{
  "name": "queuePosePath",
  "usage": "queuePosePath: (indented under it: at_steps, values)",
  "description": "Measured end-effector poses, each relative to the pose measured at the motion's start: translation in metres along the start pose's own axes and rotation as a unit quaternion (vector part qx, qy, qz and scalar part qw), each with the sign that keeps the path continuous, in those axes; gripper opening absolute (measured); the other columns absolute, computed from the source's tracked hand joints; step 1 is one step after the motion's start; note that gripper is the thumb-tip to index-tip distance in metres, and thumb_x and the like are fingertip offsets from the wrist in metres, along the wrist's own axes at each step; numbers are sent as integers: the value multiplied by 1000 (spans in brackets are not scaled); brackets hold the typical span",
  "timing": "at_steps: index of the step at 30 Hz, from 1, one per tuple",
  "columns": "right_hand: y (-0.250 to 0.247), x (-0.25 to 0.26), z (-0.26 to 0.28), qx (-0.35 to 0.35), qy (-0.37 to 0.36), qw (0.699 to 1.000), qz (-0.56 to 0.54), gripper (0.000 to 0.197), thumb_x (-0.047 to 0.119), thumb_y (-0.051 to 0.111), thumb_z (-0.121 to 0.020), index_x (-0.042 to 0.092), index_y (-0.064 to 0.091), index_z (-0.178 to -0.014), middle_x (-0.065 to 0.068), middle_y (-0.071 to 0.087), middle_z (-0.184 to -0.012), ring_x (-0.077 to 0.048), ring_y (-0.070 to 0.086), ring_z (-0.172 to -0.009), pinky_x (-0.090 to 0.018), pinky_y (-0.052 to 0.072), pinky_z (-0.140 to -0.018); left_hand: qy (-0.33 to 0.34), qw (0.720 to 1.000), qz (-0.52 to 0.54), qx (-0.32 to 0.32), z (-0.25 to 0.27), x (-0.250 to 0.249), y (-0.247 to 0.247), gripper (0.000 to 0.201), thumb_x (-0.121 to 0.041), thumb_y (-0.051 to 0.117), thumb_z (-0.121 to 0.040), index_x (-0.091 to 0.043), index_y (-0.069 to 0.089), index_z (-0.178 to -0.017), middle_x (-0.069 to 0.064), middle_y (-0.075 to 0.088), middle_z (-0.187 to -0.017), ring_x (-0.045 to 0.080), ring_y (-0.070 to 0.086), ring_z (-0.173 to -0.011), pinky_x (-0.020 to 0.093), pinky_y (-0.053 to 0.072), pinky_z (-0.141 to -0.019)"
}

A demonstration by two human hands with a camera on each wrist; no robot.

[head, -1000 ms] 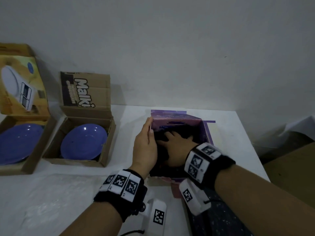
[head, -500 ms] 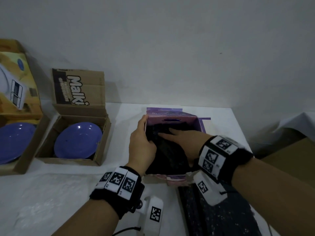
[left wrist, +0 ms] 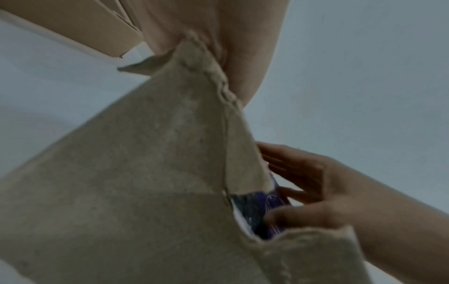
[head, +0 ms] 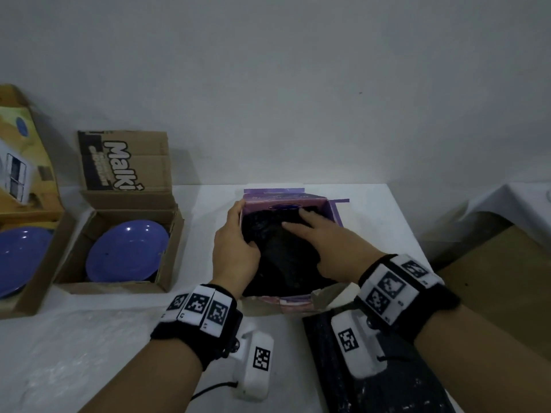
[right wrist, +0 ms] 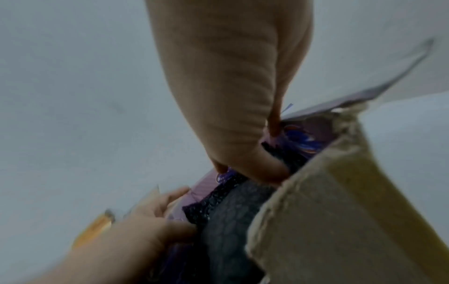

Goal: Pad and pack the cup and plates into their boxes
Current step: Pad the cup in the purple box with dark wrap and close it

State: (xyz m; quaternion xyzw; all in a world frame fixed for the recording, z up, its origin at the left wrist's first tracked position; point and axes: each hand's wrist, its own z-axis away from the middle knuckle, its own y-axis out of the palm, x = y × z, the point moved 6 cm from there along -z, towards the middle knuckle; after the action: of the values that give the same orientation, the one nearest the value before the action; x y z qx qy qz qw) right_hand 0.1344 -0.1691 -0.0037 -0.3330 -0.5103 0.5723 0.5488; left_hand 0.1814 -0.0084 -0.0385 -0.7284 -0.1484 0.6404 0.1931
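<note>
White tabletop against a plain pale wall, pretty dim lighting, and all the action is at the purple box point(head: 287, 245) in the middle. It's stuffed with black padding point(head: 283, 257), and compared with 1 second back the right hand point(head: 323, 244) has come up out of the box: it was buried deep in there, now it lies on top of the padding with the fingers nearly straight, pressing it flat rather than gripping anything. The left hand point(head: 235, 248) hasn't really budged, fingers curled over the box's left wall and thumb down on the padding, steadying it. I can't see the cup at all, so my guess is it's either under that black stuff or not in yet, can't tell which. Reads to me like the lining step on this box is about wrapped up. Further left, 2 blue plates sit in open cardboard boxes, the near plate point(head: 128, 251) in the Malki box point(head: 167, 263) and the other plate point(head: 21, 257) at the frame edge, both bare on top, so they'd still want padding. Clear bubble wrap point(head: 74, 353) lies in front, and another dark sheet point(head: 387, 383) is under the right wrist.
</note>
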Motion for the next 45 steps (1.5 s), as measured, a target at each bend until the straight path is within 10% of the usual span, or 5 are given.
queuePosePath:
  at_steps: [11, 19, 33, 39, 45]
  values:
    - [43, -72, 85, -267, 284, 829, -402, 25, 29, 36, -100, 19, 55, -111, -8, 67, -100, -30, 65, -91, -48, 53, -85, 53, 975, -216, 1, -1, -2, 6, 74, -12, 57, -82, -14, 23, -148, 12, 40, -146, 34, 29, -129, 50, 33, -105]
    - [134, -42, 122, 28, 353, 920, -170, 65, 58, 62, -77, 15, 38, -120, -6, 46, -120, -27, 53, -108, -36, 49, -82, 54, 973, -225, 7, 2, -7, 7, 72, -12, 56, -84, -10, 22, -148, 16, 38, -146, 39, 32, -127, 48, 32, -106]
    - [-69, -14, 117, -463, 144, 874, -31, 21, 13, 46, -87, 7, 54, -106, -14, 55, -96, -30, 54, -81, -34, 42, -62, -60, 992, 114, -16, 8, -4, -1, 43, -40, 25, -102, -30, 45, -139, -8, 47, -137, 7, 41, -122, 20, 27, -103]
    - [-15, 51, 38, -277, 23, 960, 39, 28, 12, 72, -68, 12, 58, -93, -12, 57, -81, -31, 58, -60, -33, 43, -53, -137, 965, 224, 6, 6, 17, 5, 72, -85, 18, -76, -45, 58, -121, -6, 58, -130, 18, 51, -123, 45, 36, -108]
    - [3, 62, 27, -171, -18, 979, -114, 29, 45, 43, -95, 20, 47, -108, -4, 65, -98, -26, 62, -86, -36, 47, -72, -64, 989, 132, -18, 7, 0, -3, 41, -24, 48, -92, -26, 51, -133, 0, 59, -129, 18, 54, -116, 38, 42, -104]
